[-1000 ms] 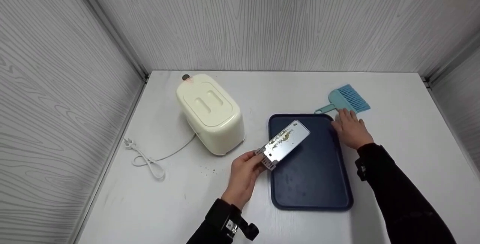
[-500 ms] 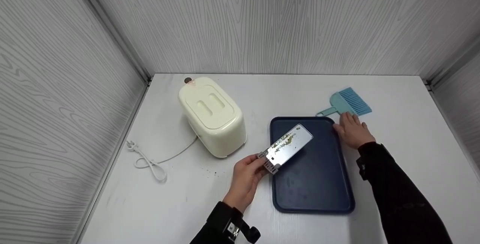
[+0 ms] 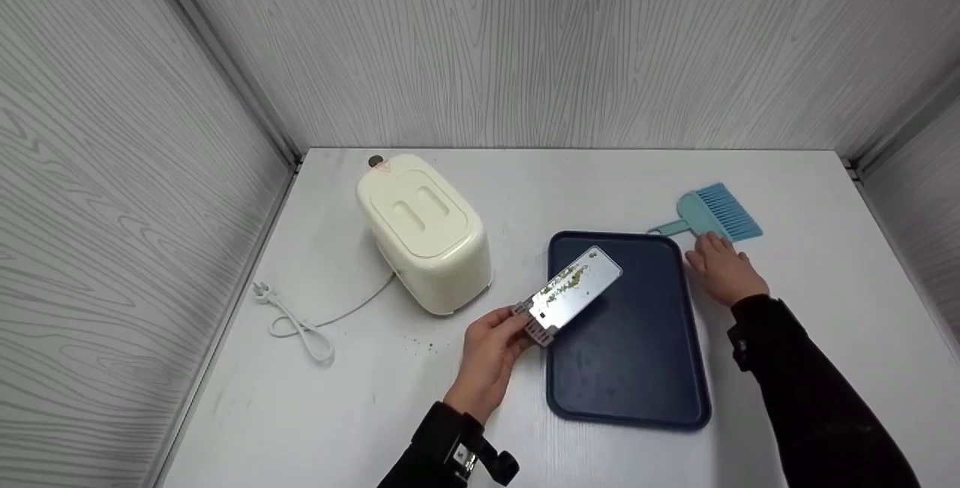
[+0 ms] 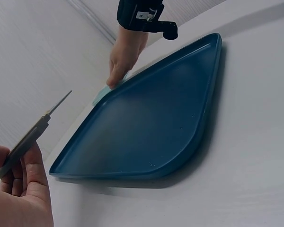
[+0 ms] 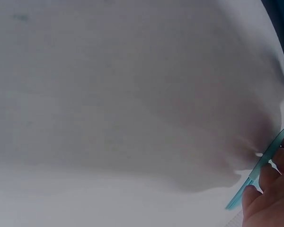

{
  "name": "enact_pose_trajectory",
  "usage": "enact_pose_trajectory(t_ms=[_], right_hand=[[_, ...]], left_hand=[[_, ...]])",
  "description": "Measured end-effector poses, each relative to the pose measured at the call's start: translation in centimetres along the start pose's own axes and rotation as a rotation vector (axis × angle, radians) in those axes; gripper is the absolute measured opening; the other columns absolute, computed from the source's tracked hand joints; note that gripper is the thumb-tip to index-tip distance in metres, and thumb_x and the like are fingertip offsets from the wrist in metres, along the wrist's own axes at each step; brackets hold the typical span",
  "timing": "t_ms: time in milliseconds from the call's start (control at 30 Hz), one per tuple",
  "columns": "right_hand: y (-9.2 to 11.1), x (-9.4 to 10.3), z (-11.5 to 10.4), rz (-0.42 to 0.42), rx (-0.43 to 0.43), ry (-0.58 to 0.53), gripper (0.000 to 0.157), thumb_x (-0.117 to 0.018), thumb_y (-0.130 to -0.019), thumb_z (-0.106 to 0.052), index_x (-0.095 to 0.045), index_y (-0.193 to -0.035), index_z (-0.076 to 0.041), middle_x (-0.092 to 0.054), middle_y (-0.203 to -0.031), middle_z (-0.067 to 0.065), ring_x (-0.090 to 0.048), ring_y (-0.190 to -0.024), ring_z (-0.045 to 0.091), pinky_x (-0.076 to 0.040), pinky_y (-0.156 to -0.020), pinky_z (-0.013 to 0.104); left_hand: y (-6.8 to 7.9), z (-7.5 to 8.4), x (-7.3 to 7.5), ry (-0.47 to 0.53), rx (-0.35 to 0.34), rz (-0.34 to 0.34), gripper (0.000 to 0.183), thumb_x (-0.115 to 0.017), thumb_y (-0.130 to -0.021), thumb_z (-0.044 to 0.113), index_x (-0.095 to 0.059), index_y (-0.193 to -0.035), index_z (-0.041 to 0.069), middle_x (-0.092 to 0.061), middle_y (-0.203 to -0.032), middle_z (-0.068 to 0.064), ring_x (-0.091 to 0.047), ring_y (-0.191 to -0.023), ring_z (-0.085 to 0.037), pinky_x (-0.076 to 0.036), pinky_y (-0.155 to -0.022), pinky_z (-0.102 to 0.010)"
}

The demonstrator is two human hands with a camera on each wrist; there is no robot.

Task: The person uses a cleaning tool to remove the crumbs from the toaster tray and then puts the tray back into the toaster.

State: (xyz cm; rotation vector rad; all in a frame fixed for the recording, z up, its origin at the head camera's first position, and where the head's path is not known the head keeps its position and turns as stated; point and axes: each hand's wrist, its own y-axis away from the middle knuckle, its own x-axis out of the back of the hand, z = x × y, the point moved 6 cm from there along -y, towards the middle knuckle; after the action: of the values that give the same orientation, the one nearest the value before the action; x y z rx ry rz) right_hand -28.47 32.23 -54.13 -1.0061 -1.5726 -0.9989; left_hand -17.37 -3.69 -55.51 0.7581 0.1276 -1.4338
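Observation:
My left hand (image 3: 486, 357) pinches the grey slotted end of a metal crumb tray (image 3: 576, 287), thumb on top and fingers underneath. Yellowish crumbs cling to its shiny plate, which is above the left part of a dark blue serving tray (image 3: 630, 368). In the left wrist view the crumb tray (image 4: 31, 137) shows edge-on, apart from the serving tray. My right hand (image 3: 726, 270) lies just right of the serving tray's far corner, its fingertips touching the near edge of a light blue brush (image 3: 701, 217). Fingers (image 5: 270, 177) touch the brush in the right wrist view.
A cream toaster (image 3: 424, 233) with its lid on stands left of the serving tray. Its white cord and plug (image 3: 300, 327) lie further left. Dark crumbs (image 3: 429, 347) dot the white table near the toaster. Walls close the back and both sides.
My right hand and the brush have shifted to the right. The serving tray has turned slightly, its far end moving right. My left hand keeps its hold on the crumb tray, nearly still.

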Motion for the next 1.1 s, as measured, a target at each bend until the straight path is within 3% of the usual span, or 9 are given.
enact_pose_trajectory(t_ms=[100,200,333,433,567,733,933,1100], right_hand=[[0.9,0.0,0.6,0.057,0.073,0.108,0.031,-0.043,-0.108,-0.006,-0.048,-0.131,0.015,-0.039,-0.147,0.043,-0.036,-0.137,0.062,-0.039,-0.102,0.076],[1.8,0.0,2.1,0.071,0.023,0.005,0.037,-0.043,-0.109,-0.008,-0.044,-0.134,0.019,-0.037,-0.147,0.044,-0.034,-0.138,0.062,-0.036,-0.108,0.072],[3.0,-0.2,4.7,0.043,-0.132,-0.233,0.052,-0.036,-0.113,-0.022,-0.033,-0.148,0.017,-0.028,-0.153,0.044,-0.025,-0.143,0.06,-0.025,-0.117,0.067],[3.7,-0.3,6.0,0.037,-0.21,-0.317,0.051,-0.035,-0.113,-0.027,-0.038,-0.148,0.009,-0.032,-0.153,0.041,-0.027,-0.143,0.059,-0.026,-0.116,0.068],[4.5,-0.2,6.7,0.054,-0.257,-0.327,0.046,-0.037,-0.112,-0.025,-0.048,-0.143,0.007,-0.045,-0.146,0.04,-0.038,-0.137,0.059,-0.033,-0.111,0.07],[5.3,0.2,7.0,0.123,-0.27,-0.285,0.042,-0.045,-0.109,-0.016,-0.053,-0.14,0.011,-0.053,-0.137,0.04,-0.053,-0.123,0.058,-0.044,-0.102,0.068],[5.8,0.9,6.2,0.289,-0.205,-0.194,0.033,-0.058,-0.098,0.004,-0.061,-0.131,0.01,-0.06,-0.125,0.039,-0.058,-0.113,0.057,-0.048,-0.094,0.069],[5.7,1.3,4.4,0.456,0.035,0.01,0.051,-0.064,-0.088,0.016,-0.06,-0.137,0.003,-0.06,-0.134,0.033,-0.051,-0.126,0.057,-0.039,-0.107,0.068]], left_hand=[[-0.1,0.0,0.0,0.005,0.004,0.001,0.033,-0.066,-0.096,0.001,-0.057,-0.124,-0.015,-0.065,-0.118,-0.021,-0.068,-0.097,-0.022,-0.059,-0.086,-0.033],[-0.1,0.1,-0.1,0.014,0.001,-0.003,0.033,-0.066,-0.096,0.0,-0.057,-0.124,-0.015,-0.065,-0.117,-0.021,-0.068,-0.097,-0.023,-0.059,-0.086,-0.033],[-0.2,0.1,-0.1,0.007,-0.009,-0.014,0.033,-0.065,-0.096,0.002,-0.057,-0.124,-0.015,-0.065,-0.116,-0.02,-0.067,-0.096,-0.022,-0.058,-0.086,-0.033],[-0.2,0.1,-0.1,-0.003,-0.015,-0.021,0.033,-0.065,-0.097,0.002,-0.057,-0.124,-0.015,-0.065,-0.116,-0.02,-0.067,-0.096,-0.022,-0.058,-0.086,-0.032],[-0.3,0.2,-0.2,-0.002,-0.017,-0.022,0.033,-0.065,-0.097,0.002,-0.057,-0.124,-0.015,-0.065,-0.116,-0.02,-0.067,-0.097,-0.022,-0.058,-0.087,-0.032],[-0.3,0.2,-0.1,-0.004,-0.012,-0.014,0.034,-0.065,-0.097,0.002,-0.056,-0.126,-0.015,-0.064,-0.117,-0.021,-0.067,-0.097,-0.022,-0.058,-0.086,-0.033],[-0.3,0.1,-0.1,-0.012,0.009,-0.01,0.036,-0.065,-0.097,0.003,-0.056,-0.127,-0.015,-0.063,-0.12,-0.022,-0.067,-0.099,-0.023,-0.058,-0.087,-0.033],[-0.3,0.1,-0.1,-0.012,0.014,-0.006,0.035,-0.065,-0.096,0.002,-0.057,-0.126,-0.014,-0.063,-0.121,-0.022,-0.067,-0.101,-0.023,-0.058,-0.087,-0.033]])
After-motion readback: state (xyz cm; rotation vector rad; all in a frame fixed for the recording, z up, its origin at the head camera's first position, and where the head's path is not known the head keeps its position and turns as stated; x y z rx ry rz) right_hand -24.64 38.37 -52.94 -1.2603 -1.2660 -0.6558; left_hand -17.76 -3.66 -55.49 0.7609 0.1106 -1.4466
